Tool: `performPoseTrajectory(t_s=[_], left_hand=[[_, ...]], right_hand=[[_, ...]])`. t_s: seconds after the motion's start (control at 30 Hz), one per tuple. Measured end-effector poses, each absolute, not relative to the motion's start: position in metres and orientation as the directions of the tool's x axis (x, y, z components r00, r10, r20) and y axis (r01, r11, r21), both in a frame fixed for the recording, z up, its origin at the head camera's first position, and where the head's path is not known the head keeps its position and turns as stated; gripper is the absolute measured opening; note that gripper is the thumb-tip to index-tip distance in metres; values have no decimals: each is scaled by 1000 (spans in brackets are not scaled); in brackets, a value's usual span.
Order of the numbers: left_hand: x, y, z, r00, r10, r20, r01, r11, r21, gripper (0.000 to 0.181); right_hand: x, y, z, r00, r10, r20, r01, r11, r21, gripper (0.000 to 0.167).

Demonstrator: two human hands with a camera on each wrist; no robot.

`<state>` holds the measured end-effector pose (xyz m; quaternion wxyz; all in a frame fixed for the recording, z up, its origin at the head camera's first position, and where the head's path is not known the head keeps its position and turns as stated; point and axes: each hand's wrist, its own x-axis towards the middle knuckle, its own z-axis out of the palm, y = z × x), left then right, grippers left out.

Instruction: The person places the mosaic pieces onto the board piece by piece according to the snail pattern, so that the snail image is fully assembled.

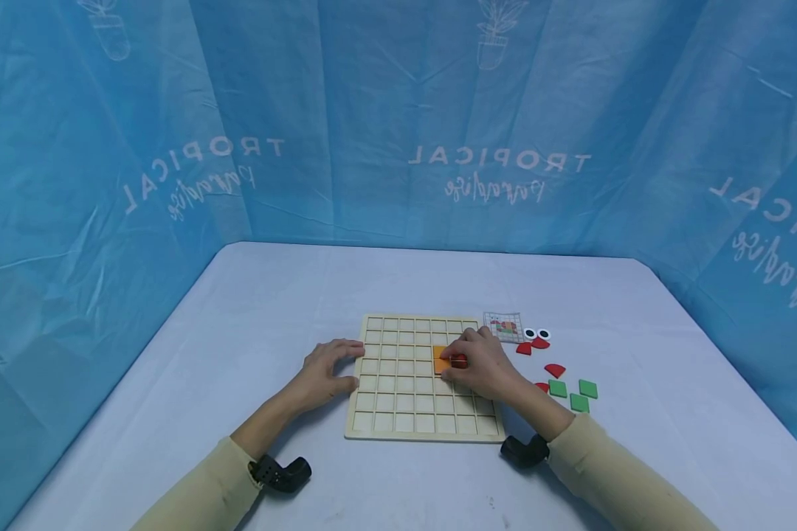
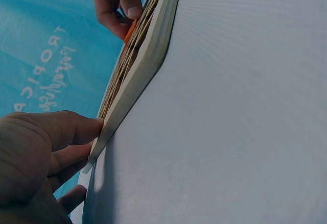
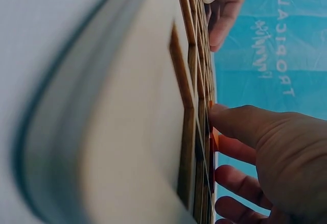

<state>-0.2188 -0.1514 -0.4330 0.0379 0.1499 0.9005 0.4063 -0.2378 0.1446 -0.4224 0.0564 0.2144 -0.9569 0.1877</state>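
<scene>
A pale wooden grid board lies flat on the table. Along its left edge rests my left hand, thumb and fingers spread and touching the rim; the left wrist view shows the thumb against it. Over the board's right half, my right hand pinches an orange square tile between thumb and forefinger, at the grid's surface. More orange shows just behind it. A red piece sits in the grid, partly hidden under the right hand. The right wrist view shows the orange tile at the fingertips.
A small printed picture card lies at the board's back right corner. Beside it are two round eye pieces, several red wedge pieces and green square tiles. A white cloth covers the table; a blue curtain hangs behind.
</scene>
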Motion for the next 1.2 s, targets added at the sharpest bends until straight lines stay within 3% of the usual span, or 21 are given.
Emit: performPoseTrajectory(t_s=[0.4, 0.7, 1.2], left_hand=[[-217, -151, -431, -954, 295, 48, 232, 629, 742, 50], [-217, -151, -432, -953, 299, 56, 241, 630, 738, 50], [-217, -152, -432, -951, 304, 65, 251, 629, 736, 50]], right_hand=[[-237, 145, -424, -896, -398, 199, -444, 827, -345, 24], [-234, 155, -413, -926, -315, 210, -377, 822, -426, 28], [-225, 243, -410, -978, -110, 179, -179, 885, -430, 38]])
